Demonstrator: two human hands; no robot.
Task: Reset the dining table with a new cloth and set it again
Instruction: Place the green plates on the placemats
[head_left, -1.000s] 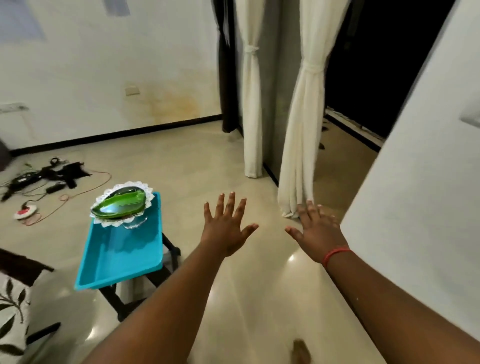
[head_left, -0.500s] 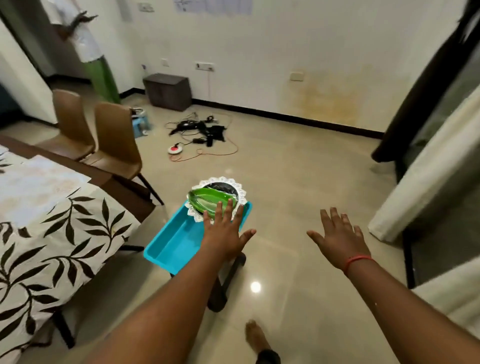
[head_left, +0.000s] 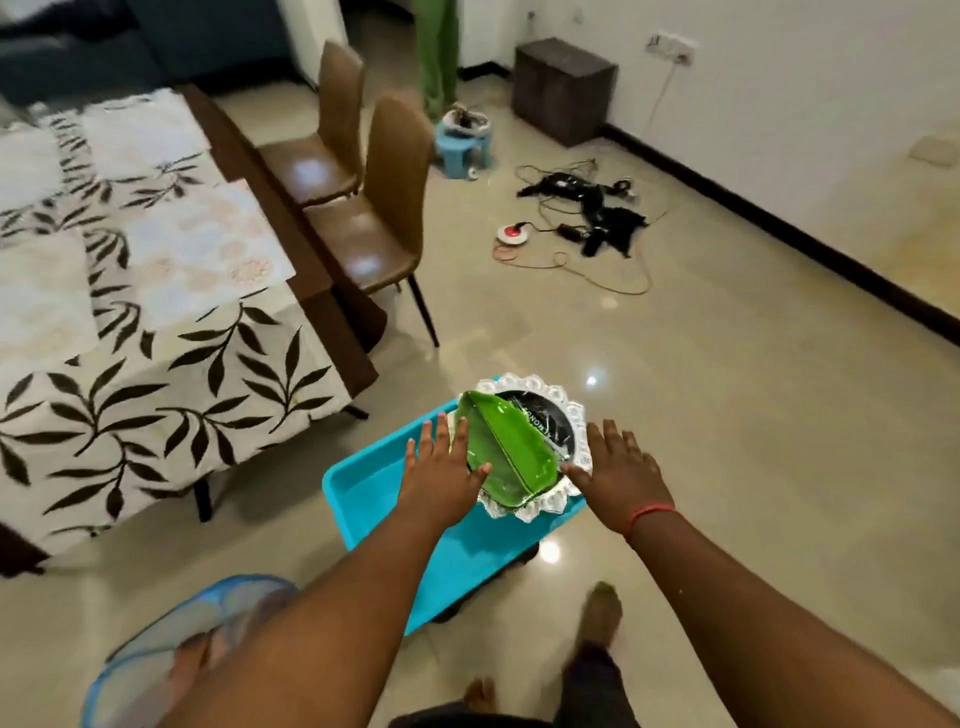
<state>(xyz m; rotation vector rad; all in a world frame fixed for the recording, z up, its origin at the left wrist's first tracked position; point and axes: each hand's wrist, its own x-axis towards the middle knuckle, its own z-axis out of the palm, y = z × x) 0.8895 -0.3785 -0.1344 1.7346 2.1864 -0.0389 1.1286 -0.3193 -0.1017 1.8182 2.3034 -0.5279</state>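
Green leaf dish (head_left: 506, 454) on a doily (head_left: 563, 410) at the tray's (head_left: 363, 488) far end, long axis running away-left to near-right, left hand (head_left: 441, 478) and right hand (head_left: 621, 480) spread flat either side (holding nothing), table (head_left: 156, 332) left of the tray, tiled floor (head_left: 727, 415).

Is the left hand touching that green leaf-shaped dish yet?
Cannot tell. In the head view the left hand, fingers spread, overlaps the green dish's edge, but its height above it is unclear.

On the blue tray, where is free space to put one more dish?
The blue tray is bare at its left and near part, between its left rim and the left hand. The far right end is crowded: the green leaf dish sits on the lace-edged plate.
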